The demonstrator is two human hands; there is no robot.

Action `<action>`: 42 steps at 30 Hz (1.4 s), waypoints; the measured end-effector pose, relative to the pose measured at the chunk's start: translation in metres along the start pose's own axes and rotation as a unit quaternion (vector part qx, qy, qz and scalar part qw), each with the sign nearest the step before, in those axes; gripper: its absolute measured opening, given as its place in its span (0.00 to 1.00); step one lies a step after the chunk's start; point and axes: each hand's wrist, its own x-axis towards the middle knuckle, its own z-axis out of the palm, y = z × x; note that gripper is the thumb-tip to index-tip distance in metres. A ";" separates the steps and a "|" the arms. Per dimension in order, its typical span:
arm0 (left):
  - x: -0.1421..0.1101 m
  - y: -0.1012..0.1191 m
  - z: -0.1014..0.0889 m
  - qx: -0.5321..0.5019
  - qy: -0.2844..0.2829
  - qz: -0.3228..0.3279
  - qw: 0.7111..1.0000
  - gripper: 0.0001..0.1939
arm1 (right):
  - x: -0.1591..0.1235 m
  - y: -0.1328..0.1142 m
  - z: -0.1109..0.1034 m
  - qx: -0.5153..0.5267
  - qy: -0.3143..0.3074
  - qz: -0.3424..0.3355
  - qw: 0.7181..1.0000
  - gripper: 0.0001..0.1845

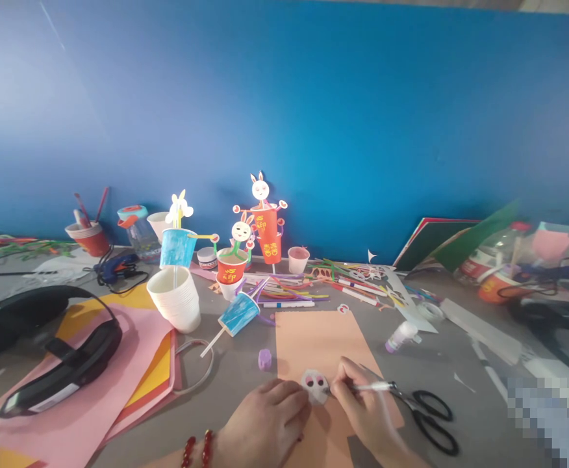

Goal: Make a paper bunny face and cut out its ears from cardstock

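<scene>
On the orange sheet of paper lies a small white paper face with two dark, pink-topped eyes. My left hand rests flat beside it, fingertips at its left edge. A marker pen is pinched in my right hand, its tip at the right side of the face. Just right of that hand, black-handled scissors lie with their blades partly hidden near the pen's rear end. A purple cap-like piece sits left of the paper.
A glue stick lies to the right. Stacked white cups and a tilted blue cup stand left, with rabbit-topped red cups behind. Markers are scattered at the back. A black headset covers coloured paper at left.
</scene>
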 end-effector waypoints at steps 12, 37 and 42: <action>-0.001 0.000 0.004 -0.002 0.004 0.005 1.000 0.14 | 0.002 0.003 0.001 0.032 -0.024 0.018 0.999 0.14; 0.001 0.001 -0.001 0.005 -0.003 -0.005 1.000 0.12 | 0.003 -0.001 0.001 -0.016 -0.018 -0.011 1.000 0.15; 0.001 0.001 0.000 0.004 -0.007 -0.002 1.000 0.13 | 0.002 0.001 0.001 0.007 -0.028 -0.003 1.000 0.15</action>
